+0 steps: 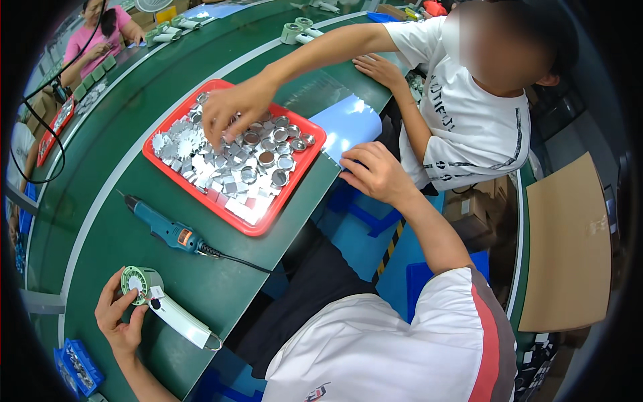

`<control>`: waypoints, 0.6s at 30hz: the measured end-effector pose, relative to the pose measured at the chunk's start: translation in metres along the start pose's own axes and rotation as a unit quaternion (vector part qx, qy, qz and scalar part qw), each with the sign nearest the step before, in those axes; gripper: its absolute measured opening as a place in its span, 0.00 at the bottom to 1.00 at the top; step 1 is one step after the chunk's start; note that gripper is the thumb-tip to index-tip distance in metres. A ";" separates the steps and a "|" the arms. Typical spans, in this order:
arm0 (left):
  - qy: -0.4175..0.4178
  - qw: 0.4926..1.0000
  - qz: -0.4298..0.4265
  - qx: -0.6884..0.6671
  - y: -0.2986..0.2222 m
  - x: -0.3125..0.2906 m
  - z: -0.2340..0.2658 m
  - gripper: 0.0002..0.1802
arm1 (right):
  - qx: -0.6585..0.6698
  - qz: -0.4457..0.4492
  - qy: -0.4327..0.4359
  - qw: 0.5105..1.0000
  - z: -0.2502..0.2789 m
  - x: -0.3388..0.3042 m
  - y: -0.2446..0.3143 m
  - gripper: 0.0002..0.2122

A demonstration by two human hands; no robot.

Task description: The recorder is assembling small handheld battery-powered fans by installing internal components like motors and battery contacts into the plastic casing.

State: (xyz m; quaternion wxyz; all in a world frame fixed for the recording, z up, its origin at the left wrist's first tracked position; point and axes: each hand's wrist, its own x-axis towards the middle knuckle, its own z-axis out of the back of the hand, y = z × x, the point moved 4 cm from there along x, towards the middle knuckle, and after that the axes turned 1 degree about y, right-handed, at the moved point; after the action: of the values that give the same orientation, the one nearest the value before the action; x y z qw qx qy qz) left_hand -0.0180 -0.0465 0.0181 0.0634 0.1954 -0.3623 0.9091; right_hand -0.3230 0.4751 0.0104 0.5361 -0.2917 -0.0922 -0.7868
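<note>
My left hand (pixel 120 313) grips the round green head of a small handheld fan (pixel 182 321). The fan's pale handle slants down to the right over the green table, with a loop at its end. Its inner blades or slots face up, and small wires show near the neck. Out past the table's edge, my right hand (pixel 378 173) hovers beside a light blue sheet (pixel 348 124), fingers loosely bent and apart, with nothing seen in them. A teal electric screwdriver (pixel 164 224) lies between the fan and a red tray (pixel 258 226) of small metal parts.
A co-worker's hand (pixel 234 110) reaches into the tray among round metal caps and silver pieces. The screwdriver's black cable (pixel 248 263) runs off the table edge. Blue bins (pixel 79 367) sit at lower left. More fan bodies (pixel 295 32) stand at the far side, near another person.
</note>
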 end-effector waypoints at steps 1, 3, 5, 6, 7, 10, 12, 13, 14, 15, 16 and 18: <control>0.002 1.000 0.001 -0.002 0.000 0.000 0.000 0.22 | 0.000 0.000 0.000 1.000 0.000 -0.001 0.001 0.17; 0.004 1.000 0.003 -0.004 0.001 0.000 0.000 0.22 | -0.001 -0.007 0.002 1.000 -0.001 -0.002 0.002 0.18; 0.002 1.000 -0.001 0.000 0.000 -0.001 0.000 0.22 | -0.008 -0.001 0.001 1.000 -0.001 -0.003 0.002 0.17; 0.002 1.000 0.000 0.000 -0.001 -0.001 0.000 0.22 | -0.016 0.005 0.000 1.000 -0.001 -0.003 0.003 0.17; 0.003 1.000 0.002 0.003 -0.001 -0.001 0.001 0.21 | -0.016 0.005 0.000 1.000 -0.002 -0.004 0.002 0.17; 0.004 1.000 0.005 0.003 -0.002 0.000 0.001 0.21 | -0.024 0.015 -0.013 1.000 -0.004 -0.007 0.003 0.17; 0.005 1.000 0.005 0.002 -0.002 0.000 0.001 0.21 | -0.029 0.018 -0.021 0.999 -0.006 -0.010 0.002 0.16; 0.007 1.000 0.009 0.003 -0.001 0.000 0.001 0.21 | -0.028 0.018 -0.021 0.999 -0.006 -0.010 0.003 0.16; 0.010 1.000 0.014 0.004 -0.001 -0.001 0.002 0.21 | -0.027 0.017 -0.024 0.999 -0.005 -0.009 0.004 0.16; 0.010 1.000 0.014 0.004 -0.001 -0.001 0.001 0.21 | -0.026 0.015 -0.026 0.999 -0.005 -0.009 0.005 0.16; 0.009 1.000 0.010 0.002 -0.002 0.000 0.001 0.21 | -0.025 0.015 -0.026 0.999 -0.004 -0.008 0.005 0.16; 0.008 1.000 0.006 0.001 -0.002 0.000 0.001 0.22 | -0.030 0.014 -0.016 0.999 -0.004 -0.007 0.004 0.16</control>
State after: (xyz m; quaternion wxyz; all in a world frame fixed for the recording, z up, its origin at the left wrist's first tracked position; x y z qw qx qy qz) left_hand -0.0170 -0.0456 0.0204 0.0611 0.1863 -0.3619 0.9114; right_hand -0.3192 0.4773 0.0031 0.5367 -0.3213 -0.0724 -0.7768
